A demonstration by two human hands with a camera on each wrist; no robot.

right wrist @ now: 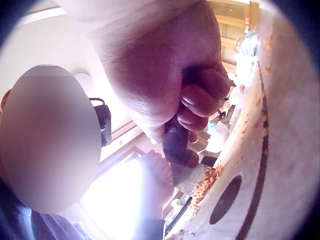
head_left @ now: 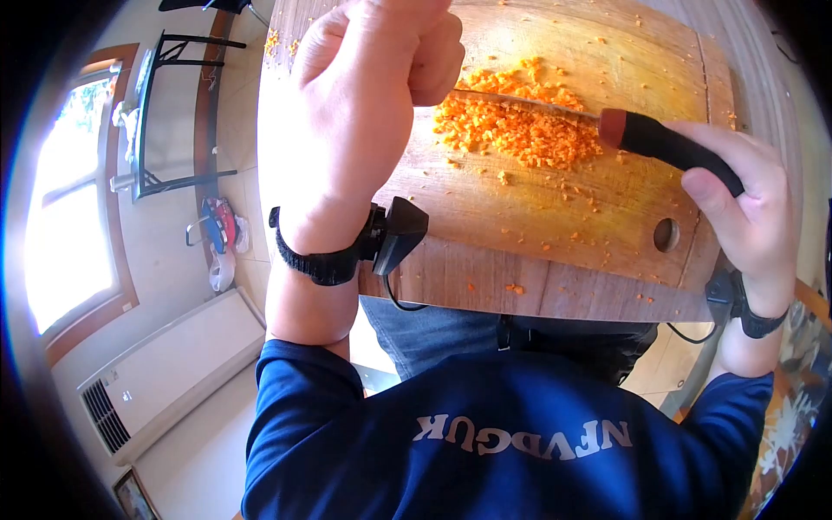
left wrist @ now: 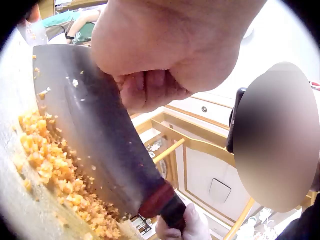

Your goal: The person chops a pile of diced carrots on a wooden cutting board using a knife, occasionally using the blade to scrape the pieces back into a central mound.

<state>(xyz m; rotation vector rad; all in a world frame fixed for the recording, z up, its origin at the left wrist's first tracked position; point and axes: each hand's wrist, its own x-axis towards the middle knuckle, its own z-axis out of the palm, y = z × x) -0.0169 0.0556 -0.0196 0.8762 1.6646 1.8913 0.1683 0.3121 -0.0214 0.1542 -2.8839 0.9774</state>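
A kitchen knife (head_left: 676, 149) with a black and dark red handle lies across a heap of finely chopped carrot (head_left: 520, 139) on the wooden cutting board (head_left: 555, 234). My right hand (head_left: 750, 195) grips its handle, thumb along the near side. At the tip end, my left hand (head_left: 360, 95) has its fingers curled and holds the blade's spine from above. The left wrist view shows the wide blade (left wrist: 95, 120) standing on edge beside the heap, with orange bits stuck to its face. In the right wrist view the fingers (right wrist: 200, 100) wrap the handle.
The board lies on a wood-patterned table (head_left: 451, 277), whose near edge is close to my body. Carrot crumbs are scattered over both. A round hole (head_left: 666, 234) pierces the board near its right end. A white air conditioner (head_left: 173, 373) and a black rack (head_left: 186, 113) are off to the left.
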